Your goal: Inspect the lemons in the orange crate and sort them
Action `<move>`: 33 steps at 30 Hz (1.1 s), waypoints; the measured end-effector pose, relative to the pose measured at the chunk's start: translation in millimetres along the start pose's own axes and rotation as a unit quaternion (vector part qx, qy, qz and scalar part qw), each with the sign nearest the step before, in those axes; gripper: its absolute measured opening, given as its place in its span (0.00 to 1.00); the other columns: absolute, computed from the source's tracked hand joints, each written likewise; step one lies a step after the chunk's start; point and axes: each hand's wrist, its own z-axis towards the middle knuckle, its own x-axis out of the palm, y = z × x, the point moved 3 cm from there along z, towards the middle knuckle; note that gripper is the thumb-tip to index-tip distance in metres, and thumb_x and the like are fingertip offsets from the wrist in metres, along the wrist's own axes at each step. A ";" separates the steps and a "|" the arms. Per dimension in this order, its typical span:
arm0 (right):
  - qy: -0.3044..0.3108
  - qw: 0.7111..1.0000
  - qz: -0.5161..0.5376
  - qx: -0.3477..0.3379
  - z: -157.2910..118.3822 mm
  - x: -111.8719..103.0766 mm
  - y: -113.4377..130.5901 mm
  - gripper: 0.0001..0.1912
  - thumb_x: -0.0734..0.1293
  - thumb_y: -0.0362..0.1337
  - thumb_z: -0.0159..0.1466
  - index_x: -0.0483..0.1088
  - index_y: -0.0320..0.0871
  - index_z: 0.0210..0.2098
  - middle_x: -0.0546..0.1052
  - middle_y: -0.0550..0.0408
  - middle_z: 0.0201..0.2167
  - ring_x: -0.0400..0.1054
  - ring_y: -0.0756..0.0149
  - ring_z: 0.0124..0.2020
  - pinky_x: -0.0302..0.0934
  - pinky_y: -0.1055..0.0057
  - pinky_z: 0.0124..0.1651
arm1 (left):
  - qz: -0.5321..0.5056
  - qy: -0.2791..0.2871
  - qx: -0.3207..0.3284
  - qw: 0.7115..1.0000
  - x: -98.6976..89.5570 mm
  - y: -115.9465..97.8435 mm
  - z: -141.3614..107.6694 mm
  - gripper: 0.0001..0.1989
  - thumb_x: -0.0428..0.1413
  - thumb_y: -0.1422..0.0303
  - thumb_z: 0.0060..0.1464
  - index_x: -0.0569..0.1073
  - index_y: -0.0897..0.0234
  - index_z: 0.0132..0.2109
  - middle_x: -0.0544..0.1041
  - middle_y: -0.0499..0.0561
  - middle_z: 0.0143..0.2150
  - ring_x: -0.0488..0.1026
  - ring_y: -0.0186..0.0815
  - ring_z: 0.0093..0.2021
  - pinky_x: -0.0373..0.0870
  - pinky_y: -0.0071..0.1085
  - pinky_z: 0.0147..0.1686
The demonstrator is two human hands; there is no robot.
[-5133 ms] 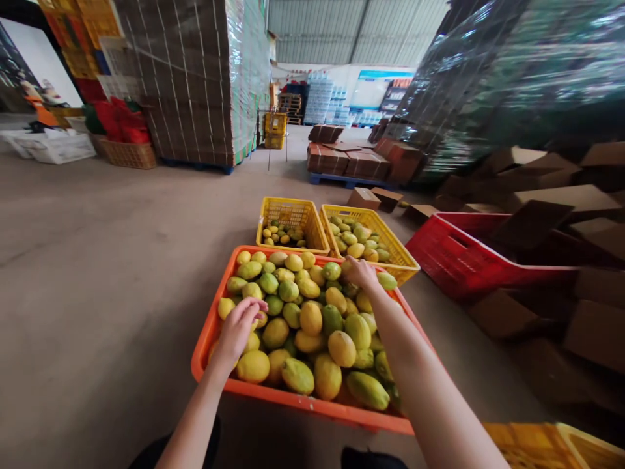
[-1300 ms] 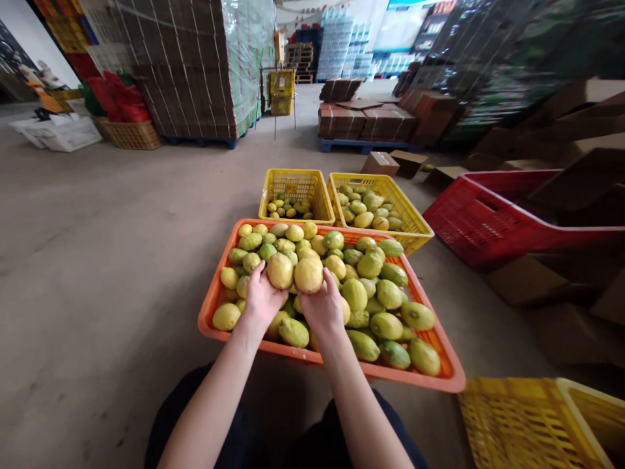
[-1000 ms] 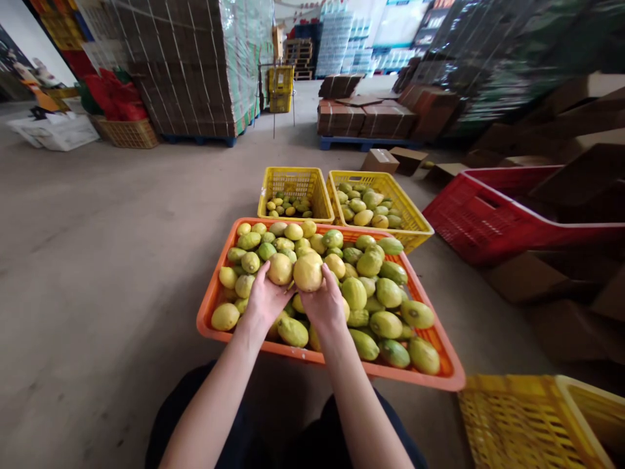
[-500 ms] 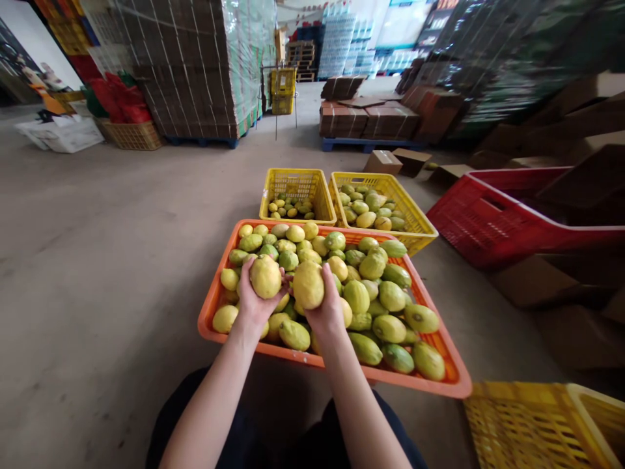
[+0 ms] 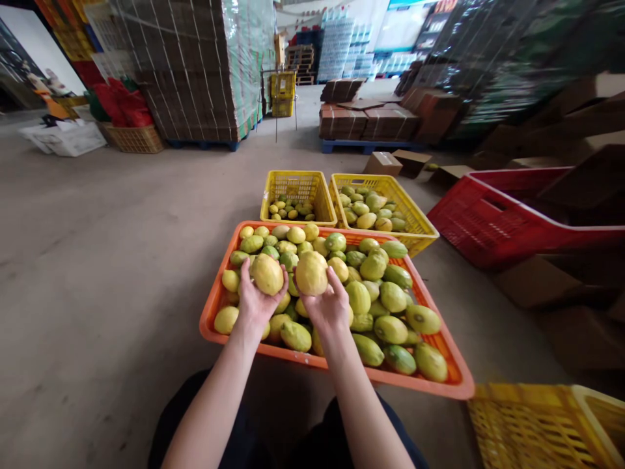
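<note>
Resting in my left hand [image 5: 254, 301] is a round yellow papaya [image 5: 267, 274], with the fingers curled around its sides. My right hand [image 5: 331, 303] cradles another round yellow papaya [image 5: 312, 273] from below, thumb on its right side. The two fruits are side by side and slightly apart. Beneath them, the wide orange crate [image 5: 459, 378] is filled with yellow and green papayas [image 5: 392, 297], some round and some elongated. My hands hide part of the fruit at the crate's left and middle.
Beyond the orange crate stand a yellow crate [image 5: 299, 174] with small fruits and another yellow crate [image 5: 420, 242] with larger ones. A red crate [image 5: 469, 218] and cardboard boxes lie at right. Another yellow crate [image 5: 525, 423] is nearby. Wrapped stacks [image 5: 195, 71] rise behind.
The right papaya has been lifted slightly and turned, and my right hand has rolled palm-up beneath it. The left papaya has tilted a little, moving slightly right and up.
</note>
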 end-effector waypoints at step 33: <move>0.029 0.997 -0.005 0.065 -8.7 0.7 -3.4 0.16 0.72 0.42 0.62 0.76 0.43 0.48 0.85 0.44 0.43 0.81 0.47 0.49 0.80 0.50 0.49 | 0.020 0.047 0.003 0.999 -3.2 -2.0 -4.0 0.12 0.56 0.59 0.67 0.79 0.61 0.47 0.83 0.51 0.36 0.81 0.35 0.33 0.80 0.28 0.32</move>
